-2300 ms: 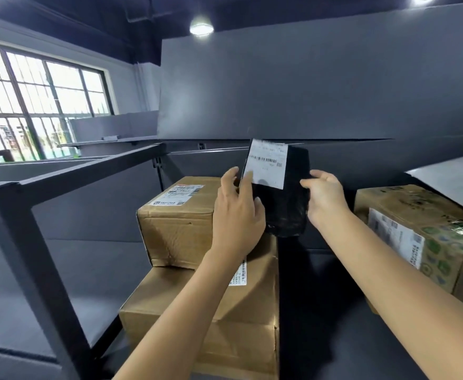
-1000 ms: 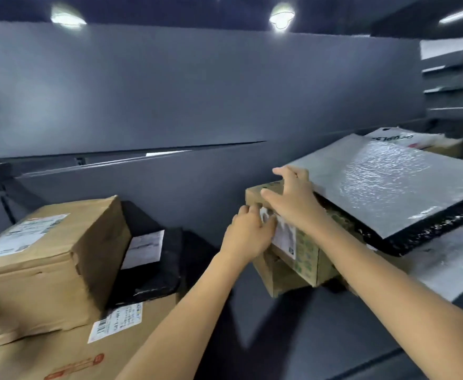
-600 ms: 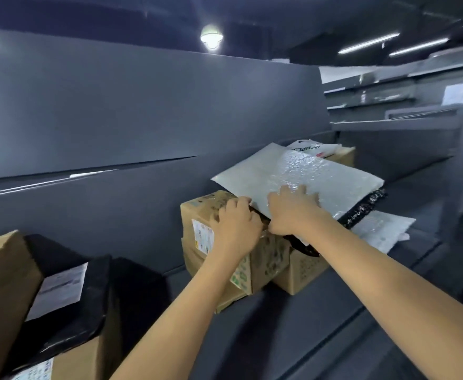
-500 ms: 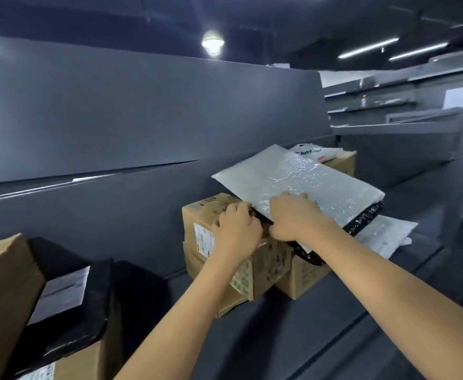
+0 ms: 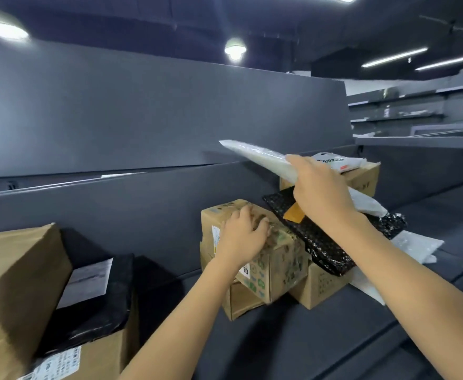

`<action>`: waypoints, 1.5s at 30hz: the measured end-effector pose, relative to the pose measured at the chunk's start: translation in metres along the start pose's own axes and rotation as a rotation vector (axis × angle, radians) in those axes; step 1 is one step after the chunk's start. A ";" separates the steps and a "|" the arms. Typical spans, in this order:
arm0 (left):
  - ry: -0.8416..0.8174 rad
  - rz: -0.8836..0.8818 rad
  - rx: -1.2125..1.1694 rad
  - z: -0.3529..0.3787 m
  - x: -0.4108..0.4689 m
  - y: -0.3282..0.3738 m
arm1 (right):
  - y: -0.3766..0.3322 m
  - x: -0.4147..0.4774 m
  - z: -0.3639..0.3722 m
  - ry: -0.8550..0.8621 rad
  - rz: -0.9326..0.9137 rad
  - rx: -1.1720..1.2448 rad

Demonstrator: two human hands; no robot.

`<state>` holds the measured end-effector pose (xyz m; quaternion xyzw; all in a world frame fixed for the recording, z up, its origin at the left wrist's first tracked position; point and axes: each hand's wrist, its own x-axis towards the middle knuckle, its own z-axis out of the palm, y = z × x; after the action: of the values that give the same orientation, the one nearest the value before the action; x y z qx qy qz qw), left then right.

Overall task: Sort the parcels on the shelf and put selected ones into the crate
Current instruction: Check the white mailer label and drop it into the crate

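Two hands, both bare forearms reaching in from below. Six cardboard boxes on the dark shelf (image 5: 293,338): a big box (image 5: 16,283) on a lower box (image 5: 107,355) at far left; mid-shelf a printed box (image 5: 282,259) sitting tilted on a plain box (image 5: 242,301), a third box (image 5: 320,283) just right of those, and a back box (image 5: 362,181) against the rear panel. Two black parcels: a black labelled parcel (image 5: 99,305) leaning on the big box, and a black bubble mailer (image 5: 323,242) lying across the mid-shelf boxes. Two white mailers: the white bubble mailer (image 5: 260,157) in hand and a flat white mailer (image 5: 416,245) on the shelf at right. One white poly bag (image 5: 337,163) on top of the back box. The right hand (image 5: 320,193) grips the white bubble mailer near its middle, back of hand to the camera, thumb on the upper face, the other fingers hidden behind it; the mailer is held above the black bubble mailer, slanting, with its far corner up and to the left and its other end running down past the wrist. The left hand (image 5: 241,238) lies palm down on the printed box's top, fingers (image 5: 252,218) spread and slightly bent, pressing, not wrapped round anything.
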<state>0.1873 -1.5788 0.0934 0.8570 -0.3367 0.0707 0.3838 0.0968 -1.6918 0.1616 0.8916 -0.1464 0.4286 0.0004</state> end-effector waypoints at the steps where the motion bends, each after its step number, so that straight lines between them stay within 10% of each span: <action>1: 0.013 -0.011 -0.068 -0.005 0.000 -0.002 | 0.001 0.005 -0.008 0.048 0.015 0.052; 12: -0.027 0.022 -0.131 -0.014 -0.018 0.009 | 0.011 0.031 -0.050 0.339 0.164 0.669; 29: 0.043 -0.154 -0.884 -0.058 -0.021 -0.007 | 0.004 0.042 -0.062 0.209 0.355 1.362; 45: 0.252 -0.074 -0.967 -0.052 -0.031 -0.021 | 0.029 0.018 0.030 0.036 0.486 1.747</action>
<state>0.1841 -1.5161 0.1051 0.5773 -0.2512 -0.0039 0.7769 0.1224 -1.7280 0.1529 0.5124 0.0468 0.3892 -0.7641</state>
